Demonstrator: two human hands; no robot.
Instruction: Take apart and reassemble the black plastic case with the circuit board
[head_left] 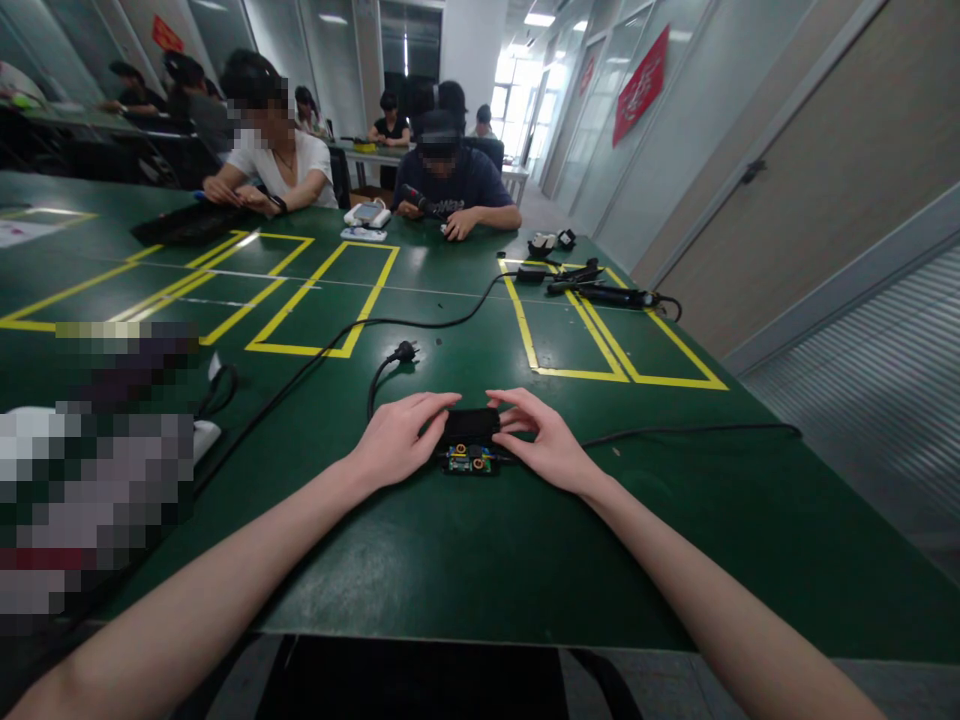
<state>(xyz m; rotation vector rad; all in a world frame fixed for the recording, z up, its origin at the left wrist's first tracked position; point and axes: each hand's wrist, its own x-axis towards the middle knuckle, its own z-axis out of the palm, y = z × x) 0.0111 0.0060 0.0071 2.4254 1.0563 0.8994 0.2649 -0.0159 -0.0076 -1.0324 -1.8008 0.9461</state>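
In the middle of the green table lies an opened power adapter. Its circuit board (469, 460), with copper-coloured coils, faces up in a shallow black case half. Just behind the board is the black adapter cover (472, 425). My left hand (401, 438) has its thumb and fingers at the cover's left end. At the right end, my right hand (544, 440) grips it with the thumb below and the fingers above. The hidden fingertips leave the exact contact unclear. A black plug (406, 351) with its cord lies beyond my left hand, and another cord (690, 432) runs right.
Yellow tape rectangles (322, 350) mark the green table (420, 560). A long black cable (420, 322) crosses it. At the far right lie a black cylindrical tool (615, 296) and several black pieces. Two people sit opposite, beside a white device (367, 214). Blurred items lie left.
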